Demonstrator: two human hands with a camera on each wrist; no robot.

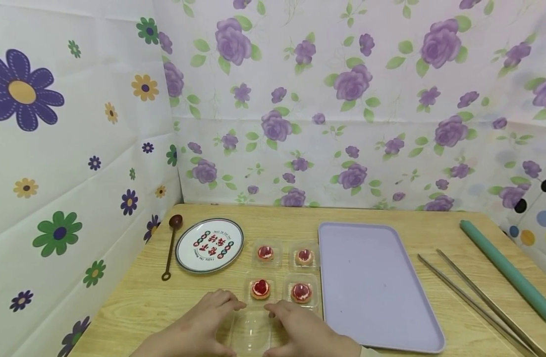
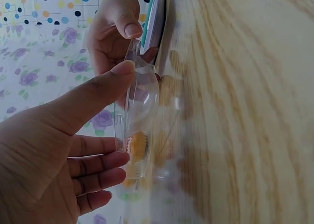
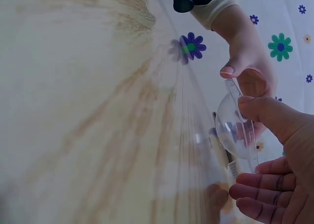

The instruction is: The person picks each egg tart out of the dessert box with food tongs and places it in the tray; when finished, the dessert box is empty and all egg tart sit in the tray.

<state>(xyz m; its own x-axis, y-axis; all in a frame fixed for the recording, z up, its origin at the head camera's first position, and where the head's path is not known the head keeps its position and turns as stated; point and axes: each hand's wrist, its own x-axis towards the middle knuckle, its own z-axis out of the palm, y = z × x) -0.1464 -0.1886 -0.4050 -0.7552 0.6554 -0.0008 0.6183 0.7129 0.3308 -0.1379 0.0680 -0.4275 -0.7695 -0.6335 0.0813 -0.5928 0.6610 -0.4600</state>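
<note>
A clear plastic lid with a domed middle (image 1: 250, 334) is held level between both hands near the table's front edge, its dome bulging down toward the tabletop. My left hand (image 1: 206, 322) pinches its left edge, thumb on the near side and fingertips on the far side. At the opposite edge, my right hand (image 1: 301, 329) grips it the same way, as the right wrist view shows with the lid (image 3: 233, 126) between thumb and fingers. Just beyond the fingertips, a berry-topped tart (image 1: 260, 289) sits in a clear plastic cup. Another such tart (image 1: 301, 293) stands beyond the right hand.
Two more cupped tarts stand behind, a left one (image 1: 265, 253) and a right one (image 1: 304, 257). A lilac tray (image 1: 371, 287) lies right of them. Farther right are metal tongs (image 1: 478, 297) and a green rod (image 1: 507, 267). A printed plate (image 1: 209, 245) and brown spoon (image 1: 171, 248) lie left.
</note>
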